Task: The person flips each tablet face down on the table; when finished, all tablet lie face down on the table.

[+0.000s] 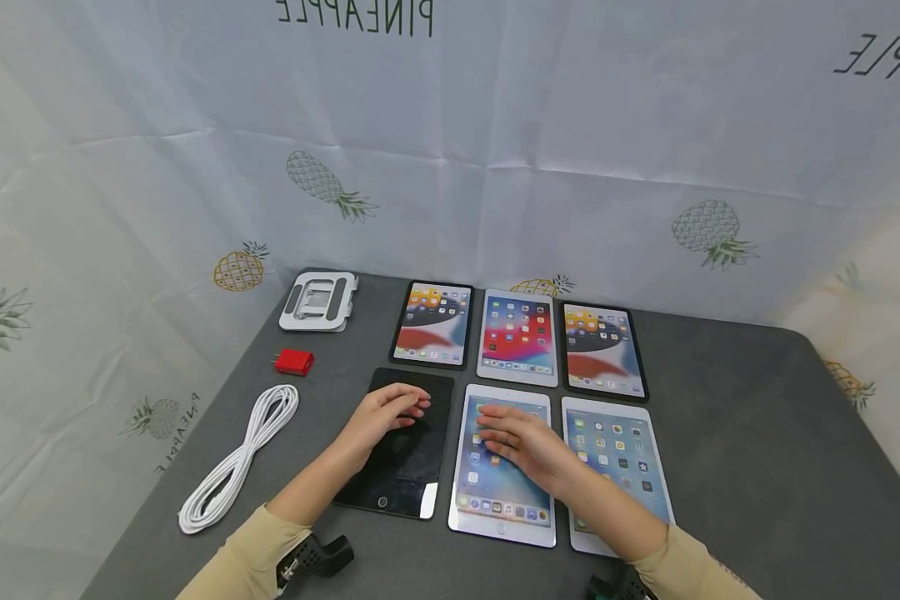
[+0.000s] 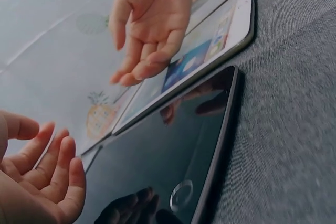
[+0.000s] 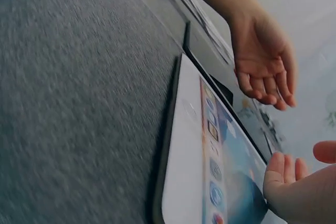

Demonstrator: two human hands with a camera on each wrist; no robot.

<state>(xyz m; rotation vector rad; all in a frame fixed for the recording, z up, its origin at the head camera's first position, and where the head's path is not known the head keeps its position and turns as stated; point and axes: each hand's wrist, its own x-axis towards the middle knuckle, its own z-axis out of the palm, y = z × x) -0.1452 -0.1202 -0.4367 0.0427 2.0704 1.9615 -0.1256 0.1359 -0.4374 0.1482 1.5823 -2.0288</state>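
Above the dark-screened black tablet (image 1: 408, 467) hovers my left hand (image 1: 388, 412), its fingers loosely curved and holding nothing. My right hand (image 1: 528, 446) is over the middle white tablet (image 1: 501, 530), fingers relaxed, nothing in them; it hides part of the lit screen. Both palms face inward. In the left wrist view the black tablet (image 2: 157, 156) mirrors the fingers, with a gap between hand and glass. The right wrist view has the white tablet (image 3: 184, 145) beneath the right hand (image 3: 304, 187). A second white tablet (image 1: 622, 450) lies to the right, partly covered by my right forearm.
Behind stand in a row a black-framed tablet (image 1: 432, 323), a white one (image 1: 517, 337) and another black-framed one (image 1: 604, 350), all lit. At left are a folding stand (image 1: 319, 302), a red charger plug (image 1: 295, 362) and a coiled white cable (image 1: 240, 458). A pineapple-print curtain (image 1: 450, 200) hangs behind the grey table (image 1: 757, 433).
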